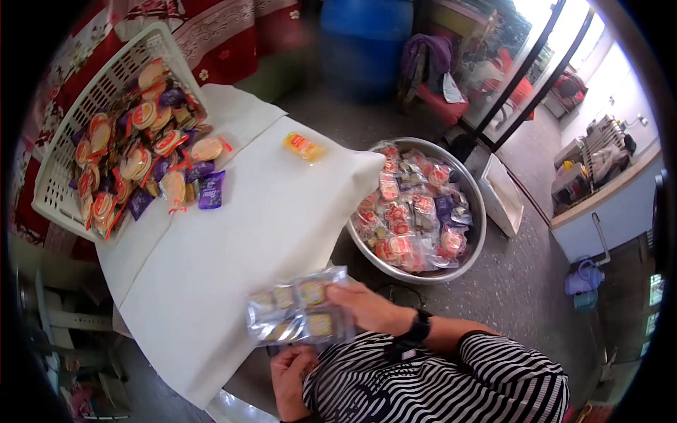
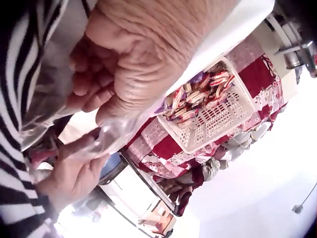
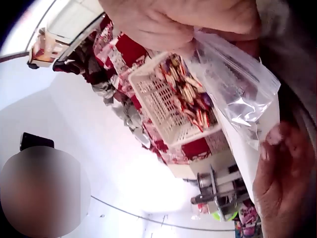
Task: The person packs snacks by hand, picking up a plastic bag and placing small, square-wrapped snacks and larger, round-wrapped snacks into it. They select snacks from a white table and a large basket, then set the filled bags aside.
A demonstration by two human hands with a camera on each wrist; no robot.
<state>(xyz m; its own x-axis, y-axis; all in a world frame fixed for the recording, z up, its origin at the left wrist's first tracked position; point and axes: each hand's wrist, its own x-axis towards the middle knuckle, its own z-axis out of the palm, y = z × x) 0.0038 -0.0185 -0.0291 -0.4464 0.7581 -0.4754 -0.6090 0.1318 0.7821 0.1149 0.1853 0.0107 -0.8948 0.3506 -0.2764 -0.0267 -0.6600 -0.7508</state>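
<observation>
A clear plastic bag (image 1: pixel 300 308) holding several square, light-coloured pieces hangs over the near edge of the white-covered table (image 1: pixel 233 247). From the right, my right hand (image 1: pixel 370 308) grips its side, thumb on top; the right wrist view shows the same hand (image 3: pixel 198 22) on the crinkled bag (image 3: pixel 237 89). Below the bag is my left hand (image 1: pixel 293 374), its fingers curled at the lower edge. Plastic meets the thumb of this hand (image 2: pixel 143 54) in the left wrist view, though its exact hold is partly hidden.
A white basket (image 1: pixel 53 180) of wrapped snacks stands at the table's far left, with purple packets (image 1: pixel 211 190) beside it. One yellow packet (image 1: pixel 304 146) lies near the far edge. Right of the table, a metal basin (image 1: pixel 479 236) holds filled bags. Behind stands a blue barrel (image 1: pixel 365 42).
</observation>
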